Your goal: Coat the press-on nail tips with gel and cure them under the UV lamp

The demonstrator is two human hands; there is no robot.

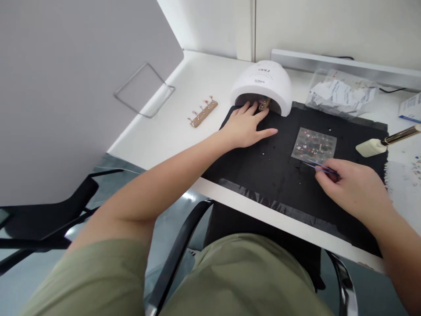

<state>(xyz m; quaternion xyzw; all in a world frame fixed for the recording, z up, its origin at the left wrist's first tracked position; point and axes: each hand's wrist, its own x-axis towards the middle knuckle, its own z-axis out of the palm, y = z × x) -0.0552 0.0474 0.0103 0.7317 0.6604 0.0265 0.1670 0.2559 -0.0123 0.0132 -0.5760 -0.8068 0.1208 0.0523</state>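
Observation:
My left hand (246,128) lies with its fingers spread at the mouth of the white nail lamp (263,77), the fingertips partly inside. Just beside those fingers a small wooden nail-tip stand (264,104) is under the lamp, mostly hidden. My right hand (351,182) pinches blue-purple tweezers (316,166), whose tips point left. Right above the tweezers, a clear sticker sheet (315,145) with red, white and dark motifs rests on the black mat (250,169). I cannot tell whether the tweezers' tips hold anything.
Another wooden stand (204,114) with several nail tips on pegs is left of the lamp. A brush (373,148) lies at the mat's right edge, near a white cloth (403,184). Behind are a plastic bag of packets (342,94) and a white box (411,107).

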